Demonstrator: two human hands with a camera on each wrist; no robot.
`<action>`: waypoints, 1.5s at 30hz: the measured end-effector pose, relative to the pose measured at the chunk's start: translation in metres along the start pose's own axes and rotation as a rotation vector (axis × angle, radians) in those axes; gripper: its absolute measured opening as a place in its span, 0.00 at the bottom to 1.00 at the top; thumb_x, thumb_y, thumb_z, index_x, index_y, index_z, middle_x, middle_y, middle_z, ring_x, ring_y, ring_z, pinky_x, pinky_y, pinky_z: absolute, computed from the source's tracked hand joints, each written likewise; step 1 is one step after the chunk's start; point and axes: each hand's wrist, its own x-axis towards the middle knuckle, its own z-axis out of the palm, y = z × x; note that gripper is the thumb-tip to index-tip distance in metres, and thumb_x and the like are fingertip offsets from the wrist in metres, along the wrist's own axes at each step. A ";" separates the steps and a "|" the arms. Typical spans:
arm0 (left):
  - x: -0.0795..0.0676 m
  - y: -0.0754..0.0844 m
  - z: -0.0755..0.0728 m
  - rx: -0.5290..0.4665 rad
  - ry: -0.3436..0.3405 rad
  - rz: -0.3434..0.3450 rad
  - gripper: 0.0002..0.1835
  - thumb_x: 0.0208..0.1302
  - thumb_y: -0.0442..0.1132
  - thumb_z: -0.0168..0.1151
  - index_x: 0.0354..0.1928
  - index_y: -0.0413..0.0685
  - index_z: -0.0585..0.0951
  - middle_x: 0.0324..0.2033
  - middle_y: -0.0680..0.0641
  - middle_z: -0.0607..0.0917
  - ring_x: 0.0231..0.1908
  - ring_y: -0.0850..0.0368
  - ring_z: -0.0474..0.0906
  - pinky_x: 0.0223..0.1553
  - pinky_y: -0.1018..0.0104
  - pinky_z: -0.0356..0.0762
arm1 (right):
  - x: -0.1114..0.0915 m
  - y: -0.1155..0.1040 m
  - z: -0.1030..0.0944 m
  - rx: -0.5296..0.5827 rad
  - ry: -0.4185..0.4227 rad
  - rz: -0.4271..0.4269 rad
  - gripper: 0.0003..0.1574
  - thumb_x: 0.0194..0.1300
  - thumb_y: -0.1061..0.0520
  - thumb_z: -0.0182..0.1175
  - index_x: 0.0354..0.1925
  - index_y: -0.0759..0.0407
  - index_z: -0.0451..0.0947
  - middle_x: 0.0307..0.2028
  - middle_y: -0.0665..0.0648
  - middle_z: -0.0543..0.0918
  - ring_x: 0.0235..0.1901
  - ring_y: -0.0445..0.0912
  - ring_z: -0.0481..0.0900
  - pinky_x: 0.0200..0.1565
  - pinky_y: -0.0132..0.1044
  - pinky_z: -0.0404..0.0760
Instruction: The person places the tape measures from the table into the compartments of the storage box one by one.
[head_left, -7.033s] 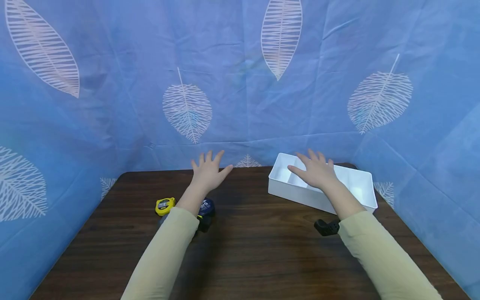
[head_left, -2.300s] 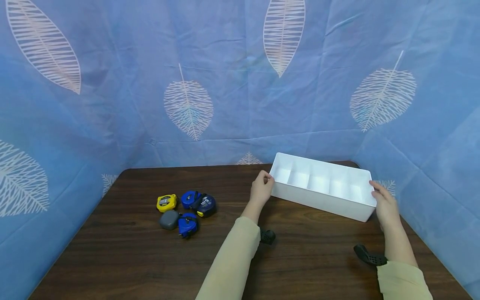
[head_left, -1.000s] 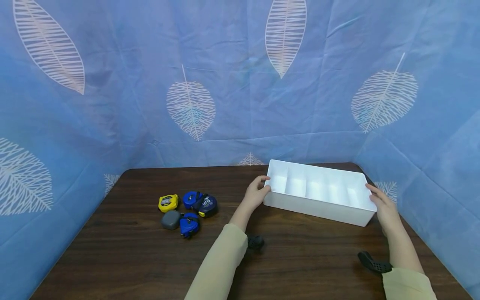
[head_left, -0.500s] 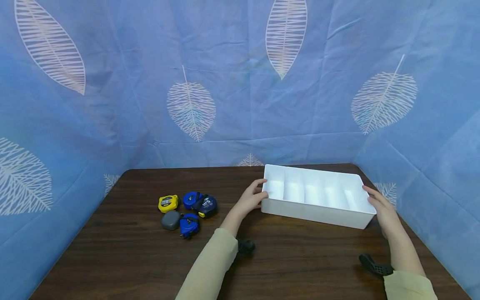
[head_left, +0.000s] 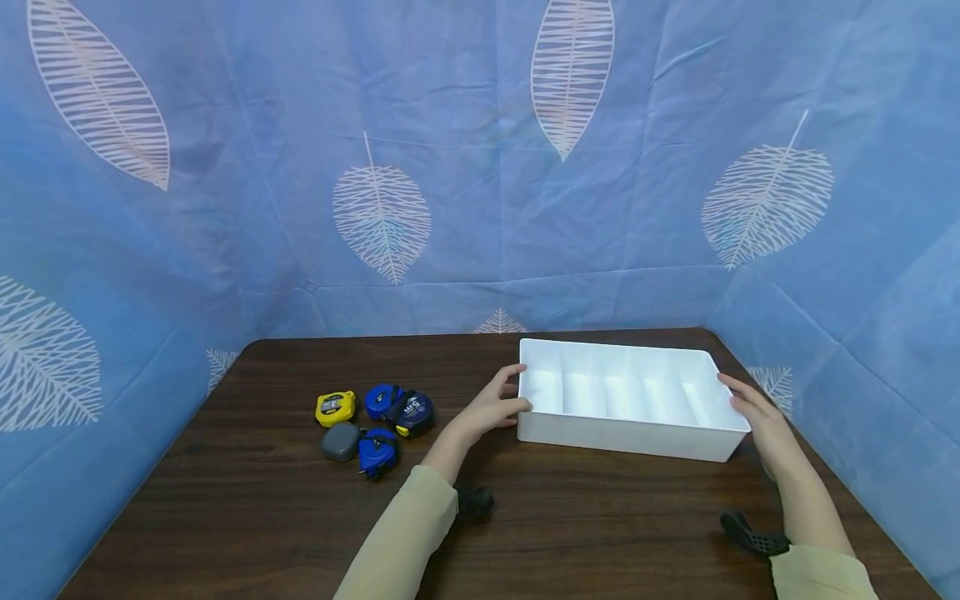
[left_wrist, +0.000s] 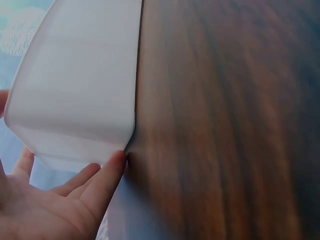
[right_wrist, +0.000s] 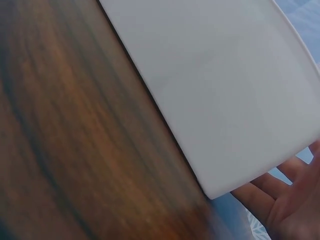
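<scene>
Far left on the dark wooden table (head_left: 247, 517), there's a yellow tape measure (head_left: 335, 408) close by a rounded grey object (head_left: 341, 442), then the near blue tape (head_left: 377, 452), the far blue tape (head_left: 381, 402) and the navy tape (head_left: 415, 414) marked 5m, all bunched together! Across we go, and here's the left hand (head_left: 483, 412), thumb and fingers set wide, holding the left end of the white box (head_left: 630, 436), upright on the table's right half, compartments facing up! And furthest right, the right hand (head_left: 768, 429) holds the other end, fingertips at the rim!
</scene>
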 end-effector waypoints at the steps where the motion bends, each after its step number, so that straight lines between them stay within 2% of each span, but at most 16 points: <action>1: -0.001 0.000 -0.001 0.005 -0.004 -0.003 0.38 0.60 0.41 0.64 0.71 0.65 0.61 0.63 0.39 0.66 0.54 0.45 0.73 0.48 0.49 0.76 | 0.000 0.000 0.000 -0.008 -0.002 -0.004 0.35 0.76 0.41 0.33 0.76 0.49 0.46 0.73 0.67 0.40 0.68 0.71 0.42 0.57 0.72 0.50; 5: -0.005 -0.002 -0.003 0.015 -0.014 -0.008 0.38 0.59 0.41 0.65 0.71 0.65 0.60 0.63 0.38 0.65 0.55 0.44 0.72 0.48 0.51 0.76 | -0.002 -0.002 0.001 -0.044 -0.026 -0.016 0.37 0.76 0.40 0.32 0.76 0.52 0.45 0.72 0.71 0.41 0.64 0.73 0.50 0.51 0.68 0.60; 13: -0.015 -0.004 -0.007 -0.023 -0.045 0.004 0.39 0.60 0.41 0.65 0.71 0.63 0.58 0.65 0.37 0.61 0.55 0.44 0.73 0.50 0.52 0.76 | -0.004 -0.005 0.001 -0.056 -0.052 -0.029 0.39 0.75 0.39 0.34 0.75 0.55 0.46 0.72 0.72 0.42 0.64 0.73 0.49 0.50 0.69 0.60; 20: -0.021 -0.008 -0.010 -0.036 -0.046 0.010 0.39 0.60 0.40 0.66 0.70 0.62 0.59 0.65 0.37 0.61 0.56 0.43 0.72 0.49 0.52 0.76 | -0.007 -0.007 0.002 -0.077 -0.085 -0.042 0.39 0.75 0.38 0.36 0.76 0.53 0.46 0.71 0.73 0.43 0.62 0.70 0.54 0.45 0.59 0.68; 25: -0.028 -0.011 -0.012 -0.035 -0.049 0.011 0.39 0.60 0.40 0.66 0.69 0.61 0.58 0.67 0.38 0.58 0.61 0.40 0.67 0.50 0.52 0.76 | -0.008 -0.008 0.003 -0.065 -0.107 -0.050 0.39 0.75 0.40 0.39 0.76 0.54 0.46 0.71 0.74 0.44 0.60 0.67 0.58 0.45 0.55 0.72; 27: -0.031 -0.011 -0.013 -0.036 -0.052 0.015 0.39 0.60 0.40 0.67 0.69 0.60 0.58 0.68 0.38 0.57 0.62 0.39 0.65 0.50 0.52 0.76 | -0.008 -0.008 0.004 -0.067 -0.113 -0.052 0.39 0.75 0.40 0.39 0.76 0.54 0.46 0.70 0.75 0.45 0.58 0.63 0.62 0.43 0.51 0.73; 30: -0.037 -0.011 -0.015 -0.042 -0.053 0.022 0.39 0.60 0.39 0.66 0.70 0.60 0.58 0.68 0.38 0.57 0.62 0.39 0.65 0.50 0.52 0.76 | -0.009 -0.009 0.005 -0.063 -0.128 -0.061 0.39 0.75 0.41 0.41 0.75 0.54 0.46 0.70 0.75 0.47 0.53 0.48 0.68 0.42 0.46 0.74; 34: -0.044 -0.011 -0.018 -0.034 -0.062 0.033 0.39 0.61 0.39 0.66 0.70 0.59 0.57 0.68 0.37 0.56 0.63 0.38 0.64 0.50 0.52 0.76 | -0.010 -0.009 0.005 -0.042 -0.158 -0.074 0.37 0.75 0.43 0.42 0.76 0.52 0.47 0.69 0.76 0.48 0.45 0.30 0.68 0.41 0.44 0.75; 40: -0.052 -0.011 -0.021 -0.019 -0.057 0.037 0.39 0.59 0.39 0.67 0.69 0.56 0.57 0.67 0.36 0.57 0.62 0.37 0.64 0.49 0.51 0.76 | -0.012 -0.010 0.007 0.014 -0.203 -0.093 0.36 0.76 0.48 0.42 0.76 0.51 0.47 0.68 0.77 0.47 0.44 0.28 0.71 0.40 0.41 0.77; 45: -0.057 -0.014 -0.025 -0.004 -0.051 0.034 0.39 0.60 0.40 0.67 0.69 0.56 0.57 0.67 0.37 0.57 0.62 0.37 0.65 0.49 0.51 0.76 | -0.013 -0.011 0.010 0.039 -0.238 -0.108 0.35 0.76 0.49 0.42 0.76 0.51 0.47 0.69 0.77 0.45 0.46 0.27 0.70 0.41 0.39 0.77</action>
